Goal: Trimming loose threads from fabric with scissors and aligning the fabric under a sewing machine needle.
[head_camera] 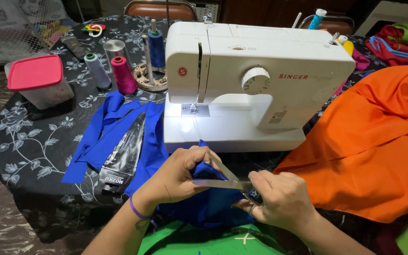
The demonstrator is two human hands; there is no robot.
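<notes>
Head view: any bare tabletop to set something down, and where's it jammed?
Bare tablecloth between the pink-lidded tub and the blue fabric strips. Crowded: thread cones left of the sewing machine, orange cloth on the right.

desk [34, 141]: carries everything below.
sewing machine [256, 80]: centre, toward rear of desk.
thread cones [112, 71]: three, left of machine; one sits on spool stand [149, 78] just beside machine.
lidded box [38, 80]: far left, well apart from machine.
cloth strips [105, 132]: front-left of machine, flat on desk.
foil pouch [123, 158]: lying on strips.
large cloth [374, 141]: right of machine, draped over desk edge.
cloth pile [397, 42]: rear right, behind large cloth.
left hand [178, 177] + right hand [279, 198]: before machine, nearest edge, scissors [225, 182] between them, over folded cloth [204, 208].
</notes>
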